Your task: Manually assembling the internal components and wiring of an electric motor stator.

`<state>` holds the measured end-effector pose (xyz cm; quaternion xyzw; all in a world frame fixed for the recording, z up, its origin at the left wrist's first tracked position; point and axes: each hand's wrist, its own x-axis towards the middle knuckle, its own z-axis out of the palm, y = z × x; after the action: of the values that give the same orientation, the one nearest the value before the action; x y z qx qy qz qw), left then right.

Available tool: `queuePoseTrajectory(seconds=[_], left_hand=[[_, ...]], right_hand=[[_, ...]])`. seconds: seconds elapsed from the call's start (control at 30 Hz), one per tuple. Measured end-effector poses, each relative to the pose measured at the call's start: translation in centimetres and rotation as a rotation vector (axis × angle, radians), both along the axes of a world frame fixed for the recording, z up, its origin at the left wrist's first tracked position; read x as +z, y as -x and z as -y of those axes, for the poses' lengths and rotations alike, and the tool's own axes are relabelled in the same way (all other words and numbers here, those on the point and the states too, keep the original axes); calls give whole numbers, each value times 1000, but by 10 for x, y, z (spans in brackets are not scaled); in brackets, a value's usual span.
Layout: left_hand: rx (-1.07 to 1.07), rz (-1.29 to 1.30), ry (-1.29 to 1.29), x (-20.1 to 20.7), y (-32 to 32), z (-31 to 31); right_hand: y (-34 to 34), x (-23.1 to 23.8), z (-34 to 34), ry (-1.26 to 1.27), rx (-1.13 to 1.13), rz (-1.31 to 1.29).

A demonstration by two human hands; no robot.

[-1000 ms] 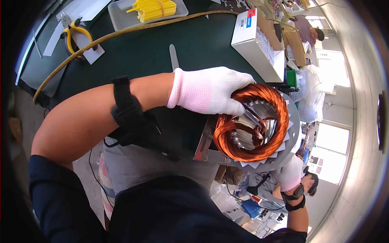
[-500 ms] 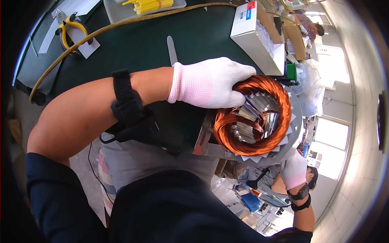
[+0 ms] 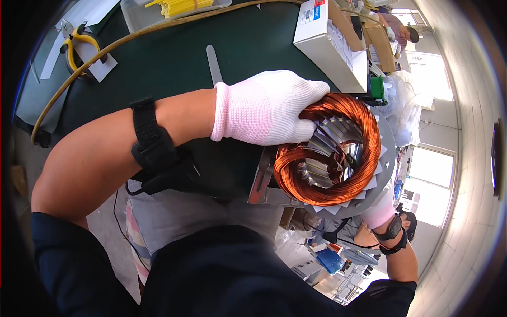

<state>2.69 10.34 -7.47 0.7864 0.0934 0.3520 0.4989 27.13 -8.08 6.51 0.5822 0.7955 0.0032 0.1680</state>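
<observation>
Left grip (image 3: 280, 108), in a white glove, is closed on the upper left of the coil (image 3: 364, 174), thumb toward the bore (image 3: 338, 136), forefinger along the outer side. Right grip (image 3: 379, 205) is at the lower right of the stator (image 3: 389, 150); its fingers are hidden behind the grey rim, so whether they clasp it cannot be told.

The stator is right of the middle, beside the near edge of the tabletop (image 3: 158, 63), its copper face toward the wearer. What bears its weight is hidden. Metal and packed copper suggest a heavy, stiff body that calls for both hands. The coil looks firm as a bundle, yet its fine strands would likely spread or scratch under a hard pinch, and their gloss hints at a slippery hold that knit gloves should help. White tabs (image 3: 332, 209) around the coil look thin and easily creased. The rim seems the safest place to take the load, from opposite sides, with the coil only steadied and the smaller loop (image 3: 294, 154) left unpulled.

A metal bracket (image 3: 261, 179) is just beside it at the left. Farther out lie a grey strip (image 3: 213, 63), a white carton (image 3: 309, 45), yellow-handled pliers (image 3: 69, 57) and a cable (image 3: 128, 38).
</observation>
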Motion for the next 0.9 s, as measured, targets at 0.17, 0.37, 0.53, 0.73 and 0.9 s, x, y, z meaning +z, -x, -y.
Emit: queuePoseTrajectory(seconds=[0.17, 0.37, 0.53, 0.73, 0.9], left_hand=[[5, 8, -45, -3, -7, -4], [-146, 9, 221, 2, 0, -6], [-140, 75, 242, 3, -7, 5], [-118, 37, 230, 8, -7, 6], [-75, -29, 155, 10, -1, 2]], right_hand=[[-16, -5, -4, -10, -132, -103], [-22, 29, 45, 50, -337, 370], [-16, 16, 40, -65, -275, 83], [-24, -4, 20, -13, -301, 15], [-23, 4, 27, -32, -336, 112]])
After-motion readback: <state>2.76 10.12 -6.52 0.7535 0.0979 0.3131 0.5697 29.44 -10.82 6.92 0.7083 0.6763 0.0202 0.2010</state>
